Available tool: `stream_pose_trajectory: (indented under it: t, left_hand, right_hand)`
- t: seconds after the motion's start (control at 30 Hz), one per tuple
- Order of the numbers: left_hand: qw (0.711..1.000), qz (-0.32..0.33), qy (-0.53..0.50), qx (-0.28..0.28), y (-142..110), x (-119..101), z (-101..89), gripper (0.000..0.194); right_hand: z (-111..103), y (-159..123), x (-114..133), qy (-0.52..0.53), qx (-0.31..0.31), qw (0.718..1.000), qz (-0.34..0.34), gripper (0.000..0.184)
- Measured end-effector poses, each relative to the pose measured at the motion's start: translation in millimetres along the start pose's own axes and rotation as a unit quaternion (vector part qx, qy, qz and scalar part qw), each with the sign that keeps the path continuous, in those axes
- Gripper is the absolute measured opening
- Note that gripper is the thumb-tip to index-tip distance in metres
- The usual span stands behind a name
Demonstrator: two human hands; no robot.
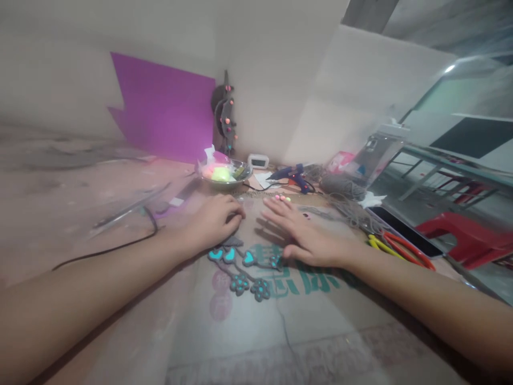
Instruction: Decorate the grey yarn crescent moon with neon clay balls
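Note:
A grey yarn-wrapped craft piece (249,280) lies on the work surface, with turquoise-filled leaf shapes and two flowers. My left hand (218,218) rests just above its upper left end, fingers curled and thumb close to the forefinger; whether anything is between them is hidden. To the right, my right hand (306,235) is spread palm down, with nothing in it. Its thumb is close to the piece's right tip. Small pink and yellow balls (282,198) sit by its fingertips.
Behind my hands stand a metal bowl (226,185) of coloured materials and a blue glue gun (292,175). Grey yarn (342,186), a phone (404,231) and red-handled pliers (406,250) lie right. A purple sheet (168,112) leans on the wall; a black cable (108,250) runs left.

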State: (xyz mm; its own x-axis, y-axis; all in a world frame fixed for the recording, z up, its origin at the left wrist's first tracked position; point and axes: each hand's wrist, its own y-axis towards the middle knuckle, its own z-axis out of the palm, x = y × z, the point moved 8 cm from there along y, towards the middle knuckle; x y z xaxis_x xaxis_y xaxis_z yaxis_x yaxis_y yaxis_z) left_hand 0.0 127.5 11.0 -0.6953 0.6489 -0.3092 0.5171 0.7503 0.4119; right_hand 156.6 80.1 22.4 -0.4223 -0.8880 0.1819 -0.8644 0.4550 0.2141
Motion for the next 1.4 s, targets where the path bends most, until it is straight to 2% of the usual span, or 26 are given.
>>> stream_pose_trajectory:
  t: [0.1, 0.23, 0.37, 0.47, 0.57, 0.67, 0.77, 0.87, 0.97, 1.03, 1.13, 1.23, 1.3, 1.4]
  left_hand:
    - [1.0, 0.0, 0.012, 0.0, 0, 2, 2.3, 0.022]
    - [1.0, -0.007, 0.014, -0.004, -1, 3, 3.5, 0.02]
    - [1.0, -0.017, -0.012, -0.01, -1, 1, 1.5, 0.02]
    - [0.999, -0.027, -0.021, -0.011, -1, 0, 0.8, 0.02]
    - [0.999, -0.031, -0.02, -0.01, -1, 0, 1.0, 0.019]
    - [0.999, -0.029, -0.021, -0.018, -1, -1, 0.2, 0.019]
    - [0.999, -0.028, -0.019, -0.023, -1, -1, 0.2, 0.019]
    - [0.999, -0.024, -0.013, -0.021, -1, -1, 1.0, 0.019]
    - [1.0, -0.023, -0.011, -0.016, -1, 0, 2.0, 0.019]
    - [0.999, -0.025, -0.014, -0.017, -2, 1, 1.7, 0.02]
    - [0.999, -0.025, -0.014, -0.014, -1, 1, 1.1, 0.02]
    - [1.0, -0.024, -0.016, -0.007, -1, 0, 0.8, 0.02]
    - [1.0, -0.022, -0.018, -0.005, -1, 0, 0.5, 0.02]
    - [1.0, -0.017, -0.018, -0.002, -1, 0, 0.8, 0.02]
  right_hand:
    - [19, 21, 6, 0.022, 0.056, 0.998, -0.025, 0.082]
    - [20, 34, 0, 0.028, 0.054, 0.998, -0.019, 0.079]
    - [16, 17, -22, 0.011, 0.053, 0.998, 0.045, 0.078]
    - [15, -5, -27, 0.004, 0.067, 0.994, 0.084, 0.08]
    - [15, -23, -15, 0.008, 0.092, 0.991, 0.098, 0.082]
    - [16, -29, 9, 0.023, 0.103, 0.991, 0.084, 0.086]
    - [17, -20, 30, 0.039, 0.105, 0.992, 0.056, 0.09]
    - [19, -5, 35, 0.05, 0.101, 0.993, 0.031, 0.086]
    - [15, 6, 17, 0.049, 0.061, 0.996, 0.042, 0.078]
    - [5, 7, -1, 0.048, 0.01, 0.997, 0.065, 0.07]
    - [-16, -3, -24, 0.058, -0.075, 0.989, 0.116, 0.058]
    - [-35, -21, -37, 0.061, -0.145, 0.975, 0.159, 0.045]
    - [-40, -33, -43, 0.054, -0.165, 0.966, 0.19, 0.038]
    - [-34, -48, -51, 0.044, -0.154, 0.957, 0.241, 0.034]
